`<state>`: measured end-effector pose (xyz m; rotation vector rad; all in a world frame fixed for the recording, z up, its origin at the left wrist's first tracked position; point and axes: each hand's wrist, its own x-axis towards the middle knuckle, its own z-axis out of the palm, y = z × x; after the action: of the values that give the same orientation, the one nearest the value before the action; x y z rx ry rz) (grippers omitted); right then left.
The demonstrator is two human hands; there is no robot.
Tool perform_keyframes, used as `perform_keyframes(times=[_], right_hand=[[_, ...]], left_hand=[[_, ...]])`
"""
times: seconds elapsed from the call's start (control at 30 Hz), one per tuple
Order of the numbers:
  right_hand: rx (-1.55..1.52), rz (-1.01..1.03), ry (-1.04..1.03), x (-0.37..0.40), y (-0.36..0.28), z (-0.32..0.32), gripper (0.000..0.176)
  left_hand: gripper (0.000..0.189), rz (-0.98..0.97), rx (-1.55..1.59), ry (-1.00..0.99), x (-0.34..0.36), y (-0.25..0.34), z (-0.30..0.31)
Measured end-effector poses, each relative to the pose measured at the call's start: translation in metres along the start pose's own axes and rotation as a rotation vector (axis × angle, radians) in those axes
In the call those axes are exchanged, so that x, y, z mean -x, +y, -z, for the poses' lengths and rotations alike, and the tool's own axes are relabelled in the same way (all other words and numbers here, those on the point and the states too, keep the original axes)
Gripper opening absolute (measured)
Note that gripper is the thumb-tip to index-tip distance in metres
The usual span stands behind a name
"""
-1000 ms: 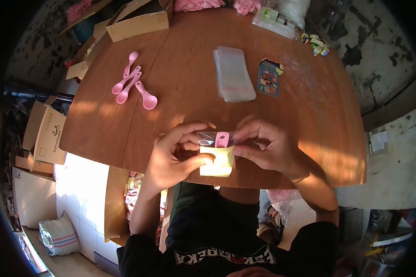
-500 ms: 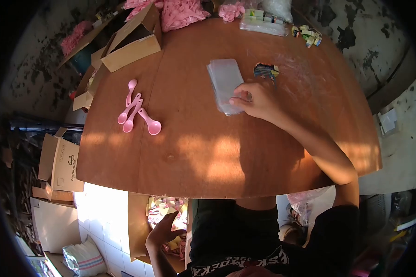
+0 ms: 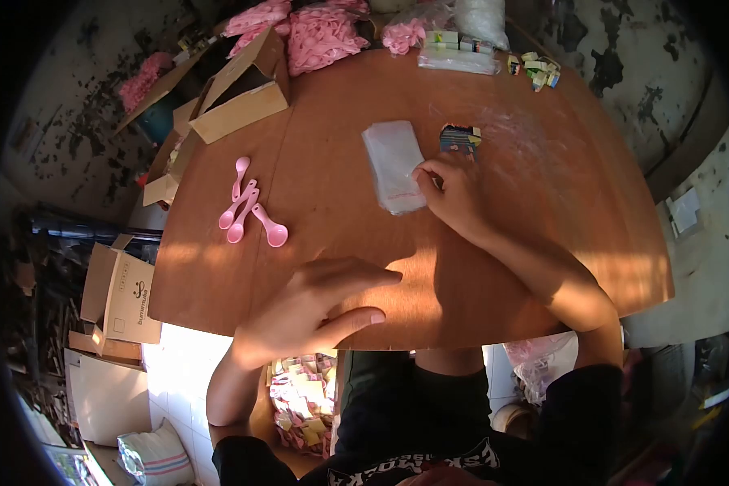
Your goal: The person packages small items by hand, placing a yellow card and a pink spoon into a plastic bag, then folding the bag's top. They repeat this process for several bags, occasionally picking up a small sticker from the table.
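My left hand (image 3: 316,304) is over the table's near edge, thumb and fingers apart, with nothing between them. At the right edge of a stack of clear plastic sleeves (image 3: 394,166), my right hand (image 3: 449,190) has its thumb and index finger curled together; whether a thin sleeve is between them is too small to make out. Just beyond that hand lies a small dark printed packet (image 3: 460,138), partly covered by it. Several pink measuring spoons (image 3: 249,206) lie in a loose group on the left of the table.
The brown table (image 3: 340,227) has an open carton (image 3: 239,113) at its back left. Pink items in bags (image 3: 326,39), clear bags and small boxes (image 3: 458,53) line the back. Below the near edge, a box holds many small packets (image 3: 304,397).
My left hand has come up from the box of packets to above the table's near edge. My right hand has shifted slightly down and right beside the sleeves.
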<state>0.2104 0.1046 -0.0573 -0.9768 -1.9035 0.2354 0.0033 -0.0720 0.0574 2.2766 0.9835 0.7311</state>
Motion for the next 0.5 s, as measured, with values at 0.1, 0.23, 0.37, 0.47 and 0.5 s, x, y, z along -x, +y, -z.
perform_keyframes(times=[0.1,0.23,0.37,0.47,0.5], right_hand=[[-0.001,0.016,-0.004,0.0,-0.001,0.003,0.011],[0.042,0.07,0.013,0.0,0.003,0.0,0.008],[-0.169,-0.053,-0.062,-0.001,0.002,-0.002,0.008],[-0.169,-0.058,-0.074,-0.001,0.002,-0.001,0.009],[-0.133,-0.062,-0.083,0.0,0.002,-0.001,0.009]], left_hand=[[0.035,0.068,-0.151,0.053,-0.027,-0.031,-0.005],[0.037,0.108,-0.338,0.083,-0.05,-0.067,-0.006],[0.04,0.104,-0.385,0.153,-0.063,-0.095,-0.01],[0.039,0.063,-0.426,0.192,-0.069,-0.12,-0.021],[0.039,0.065,-0.422,0.192,-0.07,-0.12,-0.025]])
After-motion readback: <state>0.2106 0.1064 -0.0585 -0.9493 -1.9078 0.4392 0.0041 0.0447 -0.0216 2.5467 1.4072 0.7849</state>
